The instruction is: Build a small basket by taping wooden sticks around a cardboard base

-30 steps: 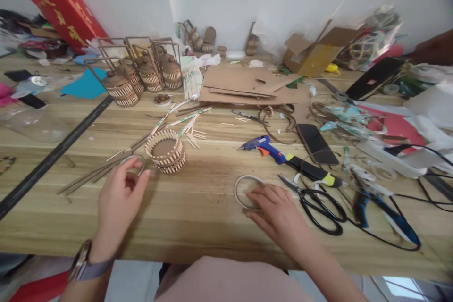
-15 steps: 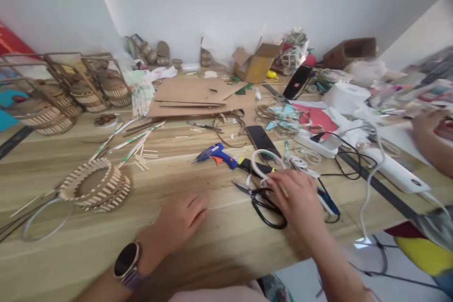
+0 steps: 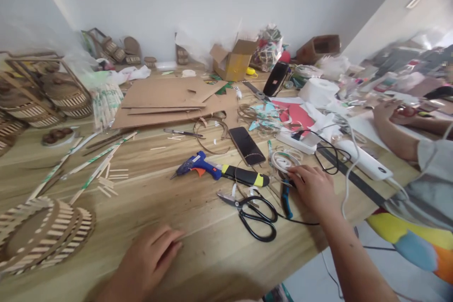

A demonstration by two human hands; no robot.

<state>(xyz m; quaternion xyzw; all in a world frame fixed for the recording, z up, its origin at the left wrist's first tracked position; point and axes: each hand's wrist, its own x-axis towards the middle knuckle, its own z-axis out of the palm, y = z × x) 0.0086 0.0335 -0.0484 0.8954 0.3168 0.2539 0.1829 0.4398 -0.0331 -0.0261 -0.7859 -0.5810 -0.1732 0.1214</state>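
My right hand (image 3: 313,191) is over the right side of the table, its fingertips closed on the edge of a white coil (image 3: 285,159) of thin cord or strip. Just beneath its fingers lie blue-and-black pliers (image 3: 286,200), their upper part hidden. My left hand (image 3: 152,257) rests near the table's front, fingers loosely apart and nothing in them. Between the hands lie black-handled scissors (image 3: 258,219), blades to the left. Behind them are a blue hot glue gun (image 3: 200,165) and a black-and-yellow cutter (image 3: 246,176).
A slatted round basket (image 3: 46,236) stands at left, near cut sticks (image 3: 109,181). Cardboard sheets (image 3: 163,96), a phone (image 3: 247,145) and a power strip (image 3: 296,141) lie farther back. White cables cross the right side. Another person's hand (image 3: 392,125) works at far right.
The view has swung right. My right hand has lowered the white coil from above the scissors onto the table to their right. My left hand stays near the table's front.
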